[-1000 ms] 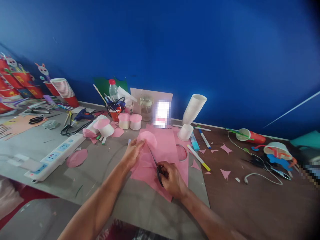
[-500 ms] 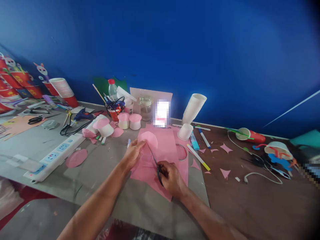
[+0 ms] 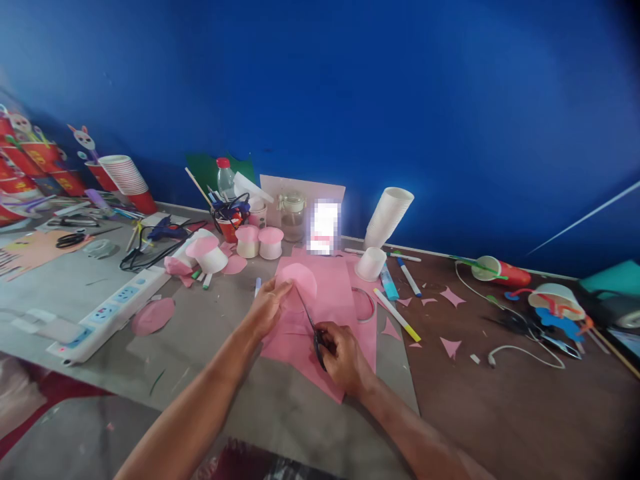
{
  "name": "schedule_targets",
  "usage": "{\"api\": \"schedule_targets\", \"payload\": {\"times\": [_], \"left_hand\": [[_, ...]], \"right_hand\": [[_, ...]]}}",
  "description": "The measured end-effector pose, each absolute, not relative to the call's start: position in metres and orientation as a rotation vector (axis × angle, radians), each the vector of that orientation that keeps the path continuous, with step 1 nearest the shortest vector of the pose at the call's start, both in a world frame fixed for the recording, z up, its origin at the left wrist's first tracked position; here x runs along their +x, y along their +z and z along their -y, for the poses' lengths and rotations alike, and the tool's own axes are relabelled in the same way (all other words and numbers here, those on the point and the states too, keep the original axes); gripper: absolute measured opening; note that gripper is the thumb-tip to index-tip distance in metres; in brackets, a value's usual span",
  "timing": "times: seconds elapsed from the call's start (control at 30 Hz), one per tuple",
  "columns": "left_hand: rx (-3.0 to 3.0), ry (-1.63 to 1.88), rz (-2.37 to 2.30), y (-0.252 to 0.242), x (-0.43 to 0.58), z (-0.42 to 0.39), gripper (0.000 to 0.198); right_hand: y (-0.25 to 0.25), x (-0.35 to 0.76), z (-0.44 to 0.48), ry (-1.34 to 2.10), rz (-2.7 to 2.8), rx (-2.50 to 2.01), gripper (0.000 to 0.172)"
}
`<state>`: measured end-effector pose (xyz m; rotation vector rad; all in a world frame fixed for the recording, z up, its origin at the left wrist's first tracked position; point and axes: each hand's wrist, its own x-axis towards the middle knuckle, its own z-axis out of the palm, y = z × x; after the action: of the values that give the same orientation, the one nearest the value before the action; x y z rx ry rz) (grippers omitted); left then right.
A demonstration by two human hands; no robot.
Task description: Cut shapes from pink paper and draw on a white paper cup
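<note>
My left hand (image 3: 269, 308) pinches the left edge of a round pink paper piece (image 3: 302, 283). In my right hand (image 3: 341, 352) is a pair of black-handled scissors (image 3: 307, 313), its blades pointing up and left with the tips against the pink circle. Whether the blades are parted, I cannot make out. Beneath both hands lie larger sheets of pink paper (image 3: 333, 287). A metal ring (image 3: 367, 305) rests on the pink paper to the right of the scissors. A short white paper cup (image 3: 371, 265) stands at the paper's upper right.
Behind are a glowing blurred screen (image 3: 325, 227), a glass jar (image 3: 291, 215) and a leaning stack of white cups (image 3: 389, 215). To the left lies a power strip (image 3: 115, 308), near pink-topped cups (image 3: 271, 244). Markers (image 3: 397, 315) and pink scraps (image 3: 451, 347) are scattered at right.
Both hands stay almost where they were. The pink circle has shifted very slightly at the scissor tips; otherwise the scene looks the same.
</note>
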<state>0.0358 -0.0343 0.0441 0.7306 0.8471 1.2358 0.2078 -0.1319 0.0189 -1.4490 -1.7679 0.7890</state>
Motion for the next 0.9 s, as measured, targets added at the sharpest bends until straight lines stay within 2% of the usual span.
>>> {"api": "schedule_targets", "payload": {"times": [0.57,0.8,0.9], "left_hand": [[0.685,1.289,-0.882,0.048,0.034,0.032,0.033],[0.561,1.412,-0.901,0.052,0.028,0.026,0.031],[0.581,1.414,-0.889,0.051,0.029,0.028,0.034]], "right_hand": [[0.02,0.211,0.132,0.716,1.82,-1.437,0.035],[0.026,0.219,0.131,0.198,1.919,-1.432,0.026],[0.029,0.224,0.128,-0.033,1.898,-1.58,0.032]]}}
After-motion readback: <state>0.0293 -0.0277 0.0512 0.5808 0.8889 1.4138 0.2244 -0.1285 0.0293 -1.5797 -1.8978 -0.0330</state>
